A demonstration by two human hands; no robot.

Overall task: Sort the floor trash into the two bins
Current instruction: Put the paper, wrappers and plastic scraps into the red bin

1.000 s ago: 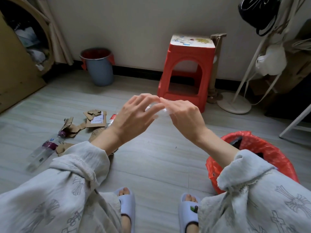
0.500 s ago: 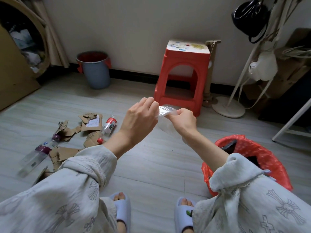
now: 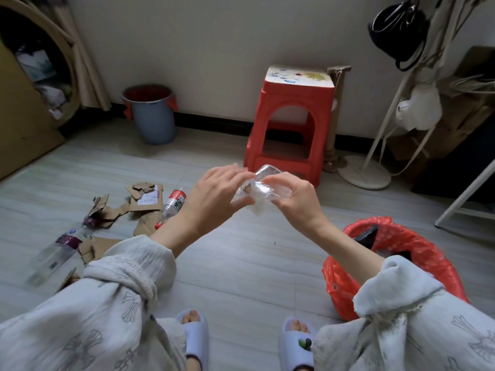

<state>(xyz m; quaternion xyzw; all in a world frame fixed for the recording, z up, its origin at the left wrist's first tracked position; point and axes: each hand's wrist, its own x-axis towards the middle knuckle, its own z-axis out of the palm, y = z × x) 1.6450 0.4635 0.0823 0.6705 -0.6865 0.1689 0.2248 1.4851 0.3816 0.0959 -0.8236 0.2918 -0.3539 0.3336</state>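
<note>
The fingers (image 3: 238, 203) of the left hand (image 3: 214, 199) and those of the right hand (image 3: 297, 196) are pinched on a crumpled clear plastic wrapper (image 3: 263, 187), held in the air between them, above the floor (image 3: 241, 263); the red-lined bin (image 3: 417, 253) sits near the right forearm, the grey bin (image 3: 152, 116) well apart by the wall; cardboard scraps (image 3: 146, 195) and bottles (image 3: 174, 203) lie at left; such light film could spring open or drift and miss the bin.

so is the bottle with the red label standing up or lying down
Lying down. The bottle rests on its side on the floor among the torn cardboard, red cap end toward the person.
</note>
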